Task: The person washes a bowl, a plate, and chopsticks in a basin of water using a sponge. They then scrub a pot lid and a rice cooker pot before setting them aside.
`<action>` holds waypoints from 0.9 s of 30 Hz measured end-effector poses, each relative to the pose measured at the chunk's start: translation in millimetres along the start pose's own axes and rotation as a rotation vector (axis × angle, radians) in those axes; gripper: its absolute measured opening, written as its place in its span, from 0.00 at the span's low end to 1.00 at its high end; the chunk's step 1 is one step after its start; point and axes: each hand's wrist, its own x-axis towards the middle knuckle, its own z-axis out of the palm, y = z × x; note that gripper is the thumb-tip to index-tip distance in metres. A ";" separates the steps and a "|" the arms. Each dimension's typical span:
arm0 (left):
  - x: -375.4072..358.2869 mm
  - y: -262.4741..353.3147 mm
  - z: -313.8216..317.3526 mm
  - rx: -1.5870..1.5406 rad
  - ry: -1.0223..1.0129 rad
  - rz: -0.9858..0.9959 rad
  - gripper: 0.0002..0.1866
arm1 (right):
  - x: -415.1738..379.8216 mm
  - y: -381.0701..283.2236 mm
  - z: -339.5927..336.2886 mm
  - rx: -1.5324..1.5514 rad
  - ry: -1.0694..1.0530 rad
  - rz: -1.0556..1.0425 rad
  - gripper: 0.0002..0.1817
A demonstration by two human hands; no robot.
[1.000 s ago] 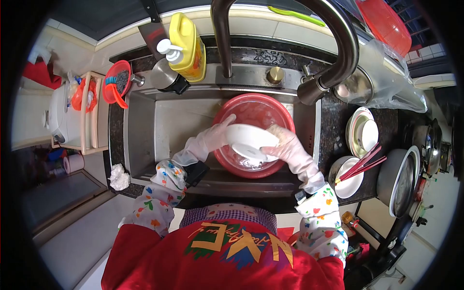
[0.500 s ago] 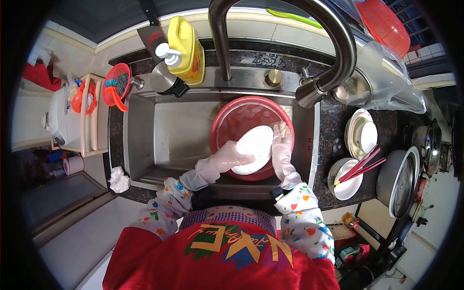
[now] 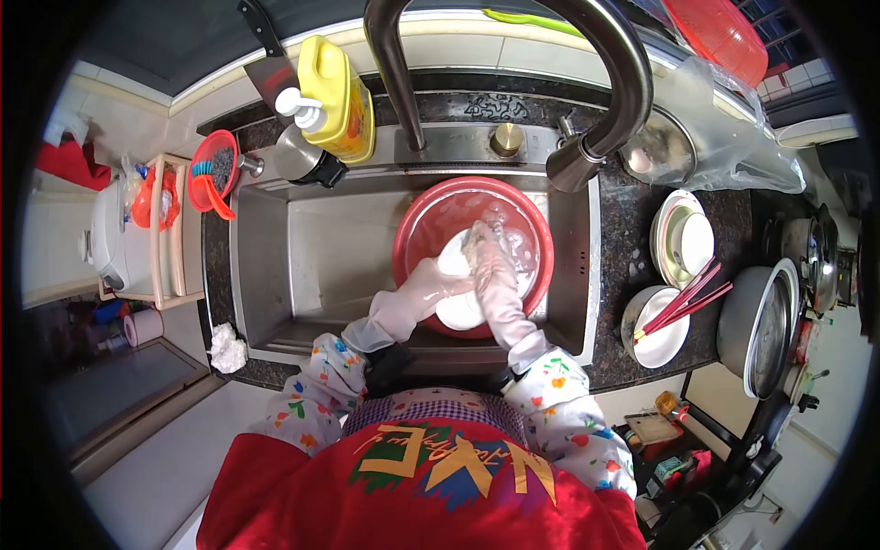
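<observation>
A red basin [image 3: 417,215] with soapy water sits in the steel sink [image 3: 312,247]. Both my hands wear pale rubber gloves. My left hand [image 3: 438,284] holds a white bowl [image 3: 456,312] low inside the basin, by its near side. My right hand [image 3: 486,261] presses a pale sponge [image 3: 477,240] onto the bowl's inner face. The bowl is largely hidden behind the two gloves.
A dark curved faucet [image 3: 605,82] arches over the basin. A yellow soap bottle [image 3: 335,87] and a cleaver stand behind the sink. On the right counter are stacked plates [image 3: 683,243], a bowl with red chopsticks [image 3: 665,335] and a metal pot [image 3: 765,325].
The bowl went from raised above the basin down into it. My right hand moved from the bowl's right edge onto its inner face with the sponge.
</observation>
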 end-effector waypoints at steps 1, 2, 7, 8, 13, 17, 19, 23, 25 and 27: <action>-4.4 2.4 1.5 0.005 -0.001 -0.002 0.22 | 6.5 -7.9 1.0 0.011 -0.055 0.024 0.14; -7.9 3.9 2.9 -0.139 0.019 0.032 0.21 | -1.6 -4.6 4.5 0.087 0.063 -0.049 0.11; 4.9 -23.2 -15.3 -0.550 0.162 0.056 0.18 | -25.5 4.6 17.8 -1.480 0.061 -0.098 0.20; -0.5 -14.6 -10.2 -0.388 0.230 0.044 0.17 | -41.0 8.4 20.5 -1.718 -0.009 -0.185 0.25; 4.6 -7.4 -17.0 -0.021 0.129 0.177 0.18 | 5.3 46.5 -37.5 -0.284 -0.090 -0.337 0.26; -8.3 12.5 -11.5 -0.139 0.128 0.101 0.20 | 0.7 2.1 -37.3 0.104 0.096 -0.225 0.20; -15.7 11.7 -5.1 -0.212 0.128 0.042 0.21 | -24.1 -35.7 -4.6 -0.307 0.274 -0.199 0.19; -22.1 -12.8 -9.6 -0.222 0.061 0.109 0.25 | -9.8 -39.3 -34.2 -0.391 0.174 -0.046 0.20; -24.5 -9.6 -7.8 -0.203 0.036 0.120 0.26 | -6.5 -38.3 -40.3 -0.332 0.204 -0.094 0.18; -33.1 11.4 -1.4 0.040 -0.144 0.225 0.28 | -4.7 -50.3 -37.7 -0.293 0.127 -0.063 0.16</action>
